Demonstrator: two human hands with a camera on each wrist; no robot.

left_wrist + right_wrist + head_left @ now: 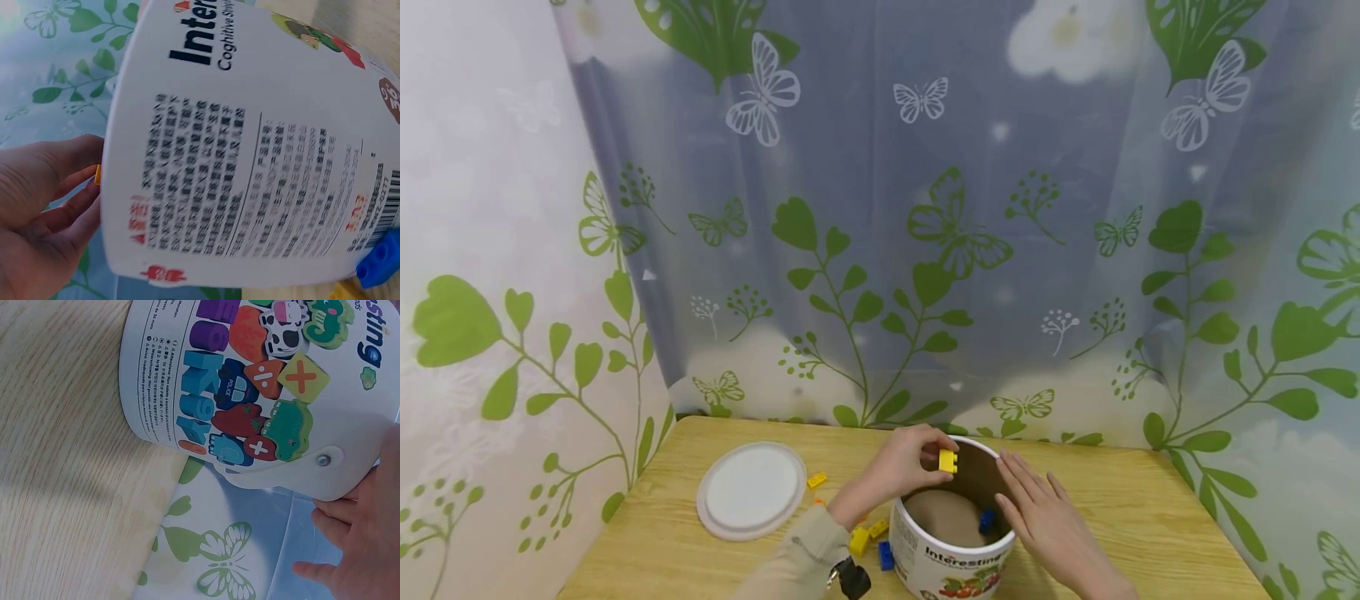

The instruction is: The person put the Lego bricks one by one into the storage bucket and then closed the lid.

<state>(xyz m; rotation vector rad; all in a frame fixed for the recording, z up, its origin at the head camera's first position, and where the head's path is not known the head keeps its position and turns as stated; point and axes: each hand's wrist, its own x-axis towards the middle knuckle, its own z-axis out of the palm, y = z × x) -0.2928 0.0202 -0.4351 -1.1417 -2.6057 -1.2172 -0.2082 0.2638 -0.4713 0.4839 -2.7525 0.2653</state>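
Note:
A yellow toy brick [948,461] is pinched between the thumb and fingers of my left hand [913,458], over the mouth of a white bucket [910,550]. In the left wrist view only a sliver of that brick shows past the bucket wall. My right hand [1045,517] lies against the bucket's right rim with its fingers extended; the right wrist view shows this hand [362,544] beside the handle hinge. Inside the bucket, a blue brick [987,522] rests on the bottom near the right wall.
Left of the bucket lie several loose bricks, among them a yellow brick [860,542], a blue brick [886,556] and a smaller yellow brick [817,480]. A round white lid [754,490] lies farther left on the wooden table [655,500]. Behind hangs a patterned curtain [865,333].

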